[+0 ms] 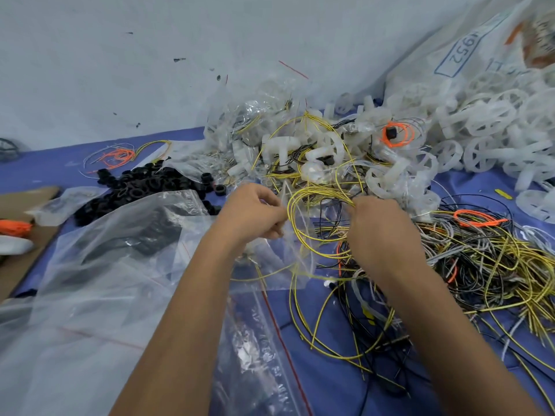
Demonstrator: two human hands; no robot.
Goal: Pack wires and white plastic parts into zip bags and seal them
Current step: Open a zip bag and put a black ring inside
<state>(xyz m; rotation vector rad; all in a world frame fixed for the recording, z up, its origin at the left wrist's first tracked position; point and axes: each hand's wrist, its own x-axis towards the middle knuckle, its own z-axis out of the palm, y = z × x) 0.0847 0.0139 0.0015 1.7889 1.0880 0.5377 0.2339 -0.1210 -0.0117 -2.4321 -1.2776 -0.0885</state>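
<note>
My left hand [255,213] pinches the mouth of a small clear zip bag [288,265] that hangs below it over the blue cloth. My right hand [380,226] grips a coil of yellow wire [303,211] whose loops lie across the bag's opening. A tangled heap of yellow, black, grey and orange wires [480,259] spreads at the right. White plastic wheel-shaped parts [480,130] pile up at the back right, some inside filled clear bags [255,115] near the middle.
Several empty clear zip bags [120,295] with red seal lines cover the near left. Black rubber rings [144,187] lie heaped at the left. A large printed sack [468,49] leans at the back right. Brown cardboard [21,235] sits at the left edge.
</note>
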